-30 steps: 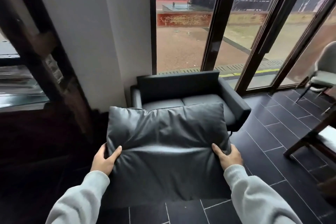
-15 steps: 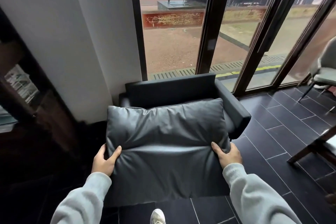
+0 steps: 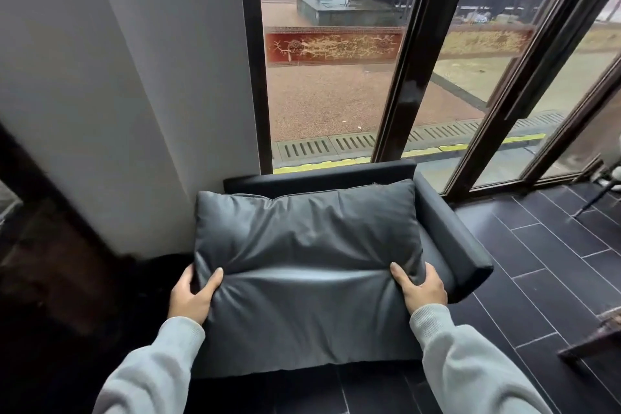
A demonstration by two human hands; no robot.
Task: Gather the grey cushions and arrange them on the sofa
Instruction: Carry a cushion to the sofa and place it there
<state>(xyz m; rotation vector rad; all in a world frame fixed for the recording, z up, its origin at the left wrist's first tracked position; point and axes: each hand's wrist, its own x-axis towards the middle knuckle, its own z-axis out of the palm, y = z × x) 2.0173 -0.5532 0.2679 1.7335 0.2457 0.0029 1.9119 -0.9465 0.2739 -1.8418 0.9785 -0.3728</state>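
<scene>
cushion held over the sofa, ready to set down

i'm standing at the sofa [image 3: 447, 232] with one grey cushion [image 3: 302, 265] carried flat in front of me, so it hides nearly all of the seat. the sofa is the biggest thing beyond my grip: a boxy, dark, smooth-skinned piece with a straight backrest just past the cushion's far edge and a squared armrest running along outside my right hand [image 3: 421, 286]. it sits against the white wall [image 3: 117, 94] and the dark-framed window [image 3: 336, 94], on a floor [image 3: 537, 262] of dark, long tiles.

the cushion is a plump rectangle, leather-like with a soft sheen, and it creases across the middle where i'm squeezing it. my left hand [image 3: 190, 296] is closed on its left edge, thumb on top and fingers tucked under; my right hand grips the right edge the same way. both grey sleeves [image 3: 151, 373] reach in from below.

to do this step well, i'd judge that i should carry it forward past my hands until its far edge meets the backrest, lower it level, then stand it up against the back instead of dropping it flat. the filling is soft and will slump, so i'd let go of both sides together and pat it square. i can't tell whether other cushions already lie underneath.
</scene>
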